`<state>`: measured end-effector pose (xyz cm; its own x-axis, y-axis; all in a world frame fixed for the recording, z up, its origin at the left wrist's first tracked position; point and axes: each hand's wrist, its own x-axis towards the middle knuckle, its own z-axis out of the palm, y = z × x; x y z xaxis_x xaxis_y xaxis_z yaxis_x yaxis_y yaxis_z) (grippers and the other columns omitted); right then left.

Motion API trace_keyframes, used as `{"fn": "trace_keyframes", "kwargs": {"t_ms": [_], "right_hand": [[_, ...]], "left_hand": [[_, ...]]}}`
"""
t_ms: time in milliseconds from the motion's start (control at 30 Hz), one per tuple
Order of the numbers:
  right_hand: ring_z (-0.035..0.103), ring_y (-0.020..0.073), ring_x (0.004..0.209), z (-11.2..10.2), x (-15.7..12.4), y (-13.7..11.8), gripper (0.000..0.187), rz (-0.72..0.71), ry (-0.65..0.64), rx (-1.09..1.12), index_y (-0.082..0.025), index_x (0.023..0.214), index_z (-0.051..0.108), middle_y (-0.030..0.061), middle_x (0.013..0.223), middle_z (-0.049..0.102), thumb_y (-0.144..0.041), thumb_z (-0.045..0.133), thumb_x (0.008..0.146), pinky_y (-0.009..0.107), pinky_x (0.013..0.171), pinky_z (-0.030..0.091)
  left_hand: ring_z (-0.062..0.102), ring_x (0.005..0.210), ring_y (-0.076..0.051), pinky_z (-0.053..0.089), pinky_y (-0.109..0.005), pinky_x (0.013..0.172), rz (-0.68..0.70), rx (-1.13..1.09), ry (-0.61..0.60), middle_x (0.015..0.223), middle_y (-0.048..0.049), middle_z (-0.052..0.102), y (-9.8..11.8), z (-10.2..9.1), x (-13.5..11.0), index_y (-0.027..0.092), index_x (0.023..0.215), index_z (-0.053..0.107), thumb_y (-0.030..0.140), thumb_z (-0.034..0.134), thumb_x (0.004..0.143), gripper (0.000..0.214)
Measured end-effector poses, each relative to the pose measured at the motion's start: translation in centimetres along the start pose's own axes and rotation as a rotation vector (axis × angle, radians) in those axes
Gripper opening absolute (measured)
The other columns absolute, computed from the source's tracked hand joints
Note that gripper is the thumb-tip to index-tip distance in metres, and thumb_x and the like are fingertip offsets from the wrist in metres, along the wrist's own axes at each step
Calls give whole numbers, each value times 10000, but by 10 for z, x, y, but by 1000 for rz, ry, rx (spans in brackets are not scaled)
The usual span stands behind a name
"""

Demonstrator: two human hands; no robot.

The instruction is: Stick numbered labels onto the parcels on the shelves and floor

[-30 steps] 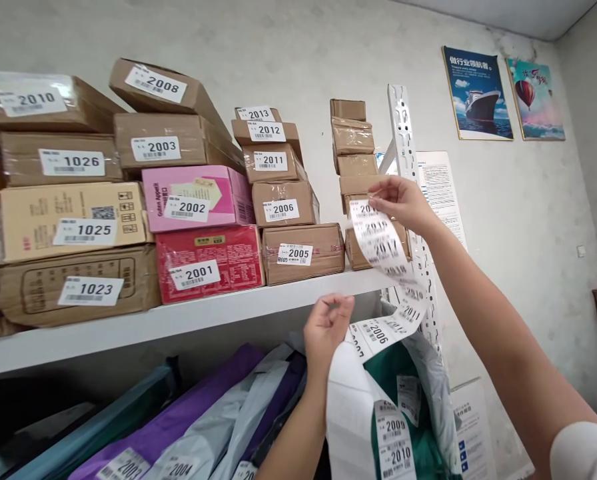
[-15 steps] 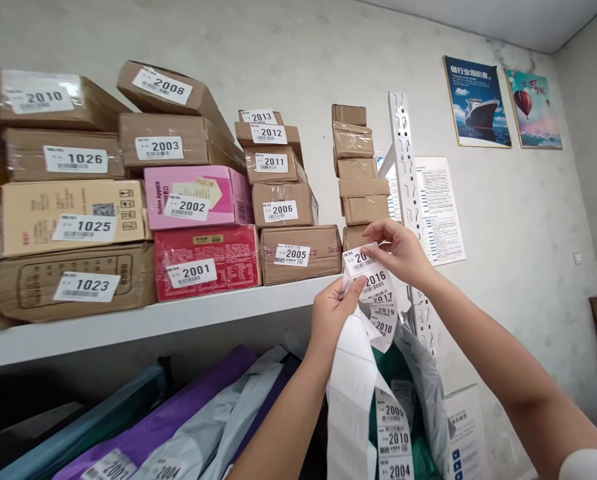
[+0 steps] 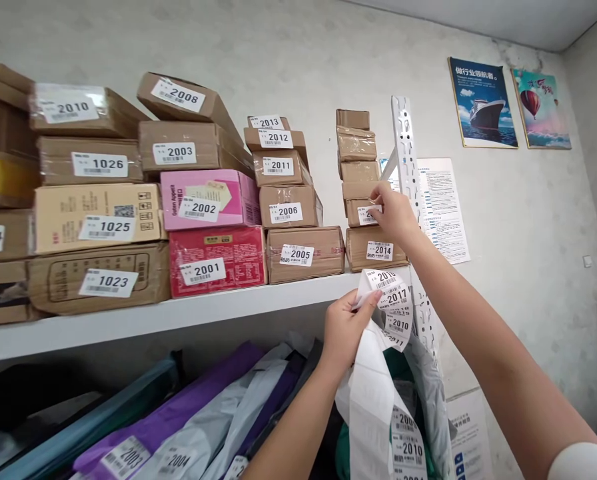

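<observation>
My left hand (image 3: 347, 328) pinches a long strip of numbered labels (image 3: 397, 297) near its top end. The strip curls over and hangs down below the shelf, with 2017 and 2010 readable on it. My right hand (image 3: 394, 212) is at a small cardboard box (image 3: 354, 215) in the right-hand stack, its fingers closed on the edge of a white label (image 3: 369, 214) lying against the box's front. Most of that label's number is behind my fingers. Directly beneath is a cardboard box (image 3: 377, 248) labelled 2014.
Stacks of labelled boxes (image 3: 306, 256) line the white shelf (image 3: 188, 315). A perforated white post (image 3: 406, 147) rises beside my right forearm. Below the shelf, purple and grey parcel bags (image 3: 198, 410) lean together. Posters (image 3: 484, 107) hang on the wall.
My right hand has moved up from the strip to the box, bringing a label against its front. The 2014 label now shows underneath. My left hand and the strip have shifted slightly right and down.
</observation>
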<state>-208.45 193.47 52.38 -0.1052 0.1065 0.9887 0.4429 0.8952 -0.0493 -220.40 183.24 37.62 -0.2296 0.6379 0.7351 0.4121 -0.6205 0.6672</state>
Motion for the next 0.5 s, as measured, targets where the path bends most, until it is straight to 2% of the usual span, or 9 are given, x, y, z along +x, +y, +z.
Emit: {"fn": "trace_keyframes", "kwargs": {"t_ms": [167, 233, 333, 400, 500], "right_hand": [[575, 222, 768, 0, -10, -16, 255, -36, -59, -217, -203, 932, 531, 81, 872, 620, 15, 519, 802, 339, 667, 393], [581, 245, 809, 0, -12, -20, 237, -10, -41, -248, -184, 912, 548, 144, 1030, 612, 28, 519, 812, 349, 656, 399], [551, 320, 992, -1, -10, -17, 202, -27, 92, -223, -175, 921, 580, 193, 1266, 522, -20, 623, 797, 388, 693, 450], [515, 350, 1075, -3, -9, -12, 186, -91, 75, -200, -180, 894, 610, 180, 1206, 562, -78, 706, 772, 434, 762, 482], [549, 319, 1056, -12, -18, -10, 126, -102, -37, -101, -181, 862, 652, 134, 1050, 637, -152, 739, 776, 474, 848, 495]], "left_hand": [[421, 550, -118, 340, -225, 517, 19, -24, 18, 533, 30, 526, 3, -2, -5, 171, 618, 646, 486, 663, 683, 322], [426, 538, -117, 341, -222, 498, 24, -35, 27, 535, 26, 544, 2, -2, -6, 170, 642, 672, 479, 671, 684, 312], [428, 519, -117, 342, -222, 477, 33, -39, 43, 519, 23, 546, 2, -2, -7, 168, 633, 682, 482, 685, 678, 317], [441, 518, -118, 360, -224, 483, 44, -45, 51, 525, 20, 567, 2, -2, -6, 168, 638, 694, 477, 689, 681, 312], [479, 539, -127, 394, -233, 511, 67, -70, 63, 582, 7, 634, 1, -6, -6, 170, 708, 728, 469, 691, 698, 301]]}}
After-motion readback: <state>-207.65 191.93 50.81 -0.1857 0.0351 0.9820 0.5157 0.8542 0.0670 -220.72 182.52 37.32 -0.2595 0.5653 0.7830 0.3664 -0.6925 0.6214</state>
